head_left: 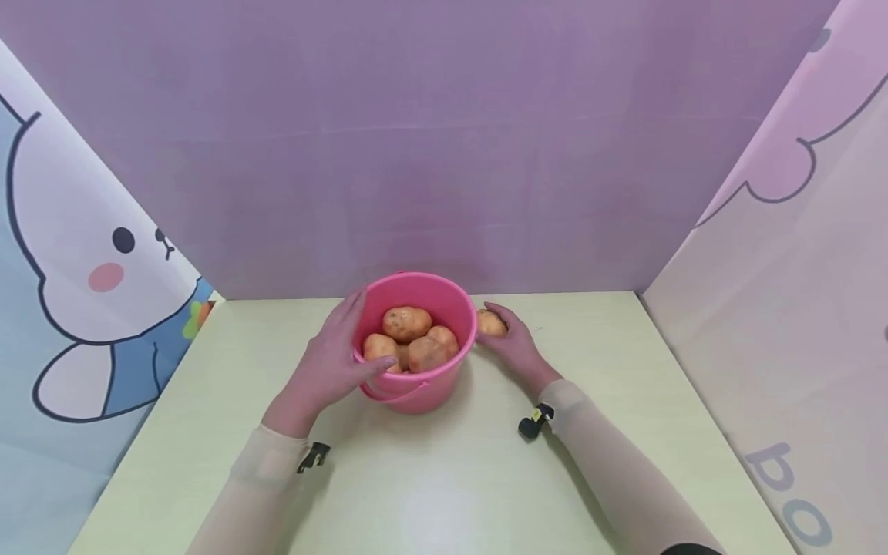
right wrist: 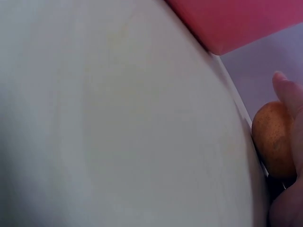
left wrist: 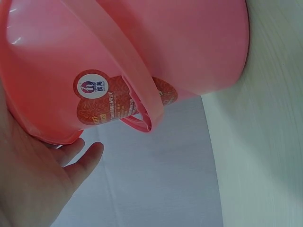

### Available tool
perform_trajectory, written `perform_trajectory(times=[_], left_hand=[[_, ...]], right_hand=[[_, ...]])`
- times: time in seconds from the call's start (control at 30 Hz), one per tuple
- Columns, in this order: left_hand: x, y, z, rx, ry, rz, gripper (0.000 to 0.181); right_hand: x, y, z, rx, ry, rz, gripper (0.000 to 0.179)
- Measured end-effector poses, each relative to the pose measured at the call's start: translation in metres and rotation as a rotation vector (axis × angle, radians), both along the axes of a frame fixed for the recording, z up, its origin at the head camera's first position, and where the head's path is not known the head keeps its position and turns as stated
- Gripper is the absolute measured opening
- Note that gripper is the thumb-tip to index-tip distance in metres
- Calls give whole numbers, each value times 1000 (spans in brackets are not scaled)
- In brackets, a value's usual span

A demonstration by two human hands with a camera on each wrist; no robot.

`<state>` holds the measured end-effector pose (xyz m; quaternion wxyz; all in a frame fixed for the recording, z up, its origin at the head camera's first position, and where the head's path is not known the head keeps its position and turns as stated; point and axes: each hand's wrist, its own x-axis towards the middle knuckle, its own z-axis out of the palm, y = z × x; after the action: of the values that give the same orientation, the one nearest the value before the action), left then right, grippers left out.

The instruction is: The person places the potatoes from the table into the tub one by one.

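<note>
A pink plastic bucket [head_left: 416, 397] stands upright on the table with several potatoes [head_left: 407, 324] inside. My left hand [head_left: 331, 351] holds its left side at the rim, thumb over the front edge and fingers along the outside. In the left wrist view, a red label [left wrist: 102, 99] shows on the bucket wall beside its hanging handle [left wrist: 137, 71]. Right of the bucket, my right hand [head_left: 515, 347] grips a single potato [head_left: 491, 324] low at the tabletop. The right wrist view shows this potato [right wrist: 274, 139] partly covered by the hand.
The pale table [head_left: 444, 493] meets a purple backdrop [head_left: 444, 154] just behind the bucket. Printed panels flank it, one with a cartoon animal [head_left: 97, 208] at left, the other pale pink [head_left: 798, 308] at right. Small black devices [head_left: 536, 422] sit at both wrists.
</note>
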<state>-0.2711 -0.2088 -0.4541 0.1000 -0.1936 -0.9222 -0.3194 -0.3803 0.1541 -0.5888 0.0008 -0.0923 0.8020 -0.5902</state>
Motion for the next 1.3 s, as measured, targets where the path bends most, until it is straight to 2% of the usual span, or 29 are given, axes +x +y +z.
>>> perform_trajectory(times=[0.23,0.77,1.13,1.3], left_hand=[[0,1,0,0,-9,6,124],[1,0,-1,2,-8,8,124],[0,2,0,4,-4,-2,125],[0,2,-1,2,-2,1,124]], right_hand=[[0,-3,-4,33,21,-22,78],[2,-1,-1,-25,1,-49,68],[-1,4,1,-29,-18,-41,74],[0,5,6,-42,-40,-32,75]])
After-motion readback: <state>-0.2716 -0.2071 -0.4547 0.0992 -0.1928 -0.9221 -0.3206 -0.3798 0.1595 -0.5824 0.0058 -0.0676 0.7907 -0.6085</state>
